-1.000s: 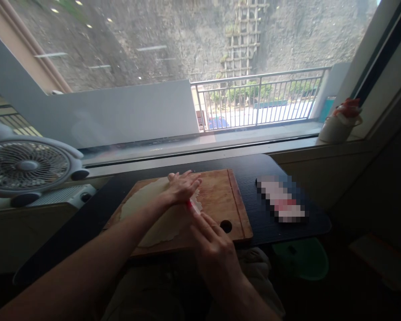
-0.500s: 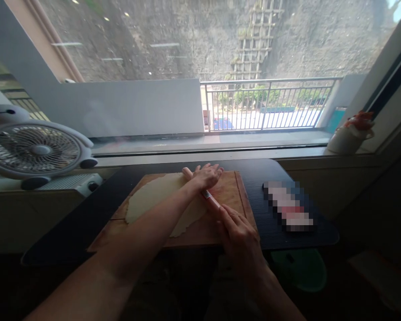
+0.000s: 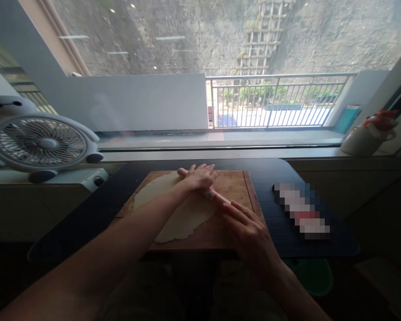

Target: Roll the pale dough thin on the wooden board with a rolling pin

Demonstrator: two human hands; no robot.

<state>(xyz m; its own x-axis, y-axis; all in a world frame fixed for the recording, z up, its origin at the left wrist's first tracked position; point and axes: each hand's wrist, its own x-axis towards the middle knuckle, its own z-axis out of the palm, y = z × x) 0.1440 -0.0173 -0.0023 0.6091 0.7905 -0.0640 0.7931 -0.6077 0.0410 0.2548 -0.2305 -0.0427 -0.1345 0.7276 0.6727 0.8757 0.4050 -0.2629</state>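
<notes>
A thin, pale sheet of dough with an uneven edge lies on a wooden board. Across its right side a rolling pin lies slantwise, its far end showing beyond my left hand. That hand presses on the pin's far half with the palm down and the fingers stretched out and spread. My right hand rests over the near end of the pin, fingers extended forward along it; its palm side and thumb are hidden. My left forearm covers part of the dough and board.
The board lies on a dark table below a window. On the table's right is a blurred-out flat object. At the left a white fan stands on a light cabinet. A pot sits on the sill; a green basin is below.
My hands and the rolling pin have shifted relative to the dough, leaving more of its lower right part in sight. My right hand's fingers look straighter. The view has moved slightly.
</notes>
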